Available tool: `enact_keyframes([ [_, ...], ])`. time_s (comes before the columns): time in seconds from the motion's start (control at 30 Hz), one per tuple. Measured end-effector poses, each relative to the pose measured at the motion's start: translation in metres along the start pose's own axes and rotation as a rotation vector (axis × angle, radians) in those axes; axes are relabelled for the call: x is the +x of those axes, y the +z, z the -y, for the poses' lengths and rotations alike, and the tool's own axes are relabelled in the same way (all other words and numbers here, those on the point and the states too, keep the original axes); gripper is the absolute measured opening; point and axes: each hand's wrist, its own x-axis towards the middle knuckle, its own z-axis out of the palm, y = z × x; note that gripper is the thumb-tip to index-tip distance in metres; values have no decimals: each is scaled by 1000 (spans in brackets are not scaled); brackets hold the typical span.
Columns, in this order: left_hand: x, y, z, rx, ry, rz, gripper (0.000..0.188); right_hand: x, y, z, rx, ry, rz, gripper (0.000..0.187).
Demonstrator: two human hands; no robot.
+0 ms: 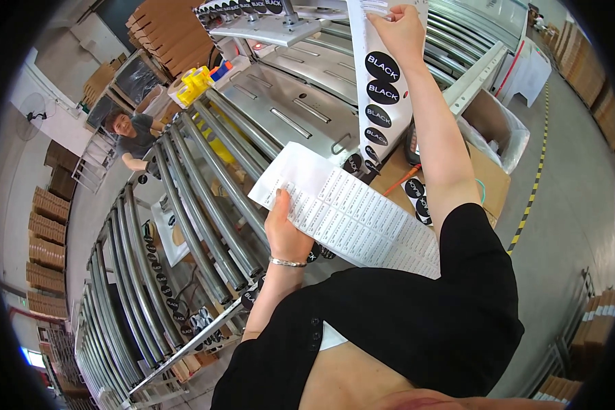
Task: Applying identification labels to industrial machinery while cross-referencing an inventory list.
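My left hand (285,229) grips a sheet of white labels (352,215), thumb on top and fingers beneath. Rows of small printed labels cover most of the sheet, and its upper left part is bare backing. The sheet slants down to the right toward my body. My right hand (400,34) is raised at the top of an upright white panel (389,137). Its thumb and fingers are pinched at a small white label (378,9) against that panel. Black oval stickers (383,91) run down the panel below the hand.
A roller conveyor (198,198) stretches along the left, joining a metal machine bed (287,102). Another person (137,133) stands at its far side. Yellow tape rolls (195,85) sit on the machine's left. An open carton (492,130) with a plastic liner stands right, near a striped floor line (533,178).
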Motion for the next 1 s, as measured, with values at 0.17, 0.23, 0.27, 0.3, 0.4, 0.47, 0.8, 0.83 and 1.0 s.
enact_keyframes([
  [0.17,-2,4,-1,26,-7,-28,41,2,13,-3,27,10,-22,55],
  [0.23,-2,3,0,26,-8,-25,41,2,16,-3,32,17,-28,56],
  [0.27,-2,3,0,25,-10,-22,41,2,17,-3,36,25,-34,56],
  [0.3,-2,3,1,26,-11,-20,41,3,18,-5,35,26,-36,56],
  [0.4,-4,4,2,25,-15,-14,41,3,19,-8,-25,19,-87,59],
  [0.47,-5,5,3,33,-7,-7,41,-5,15,-9,-379,-267,-415,58],
  [0.8,2,14,-9,17,38,-2,39,-124,-87,65,835,142,1263,19],
  [0.83,1,16,-8,14,31,-11,39,-126,-91,66,832,154,1268,19],
  [1.0,-2,20,-6,15,17,27,40,-132,-100,68,756,118,1331,14],
])
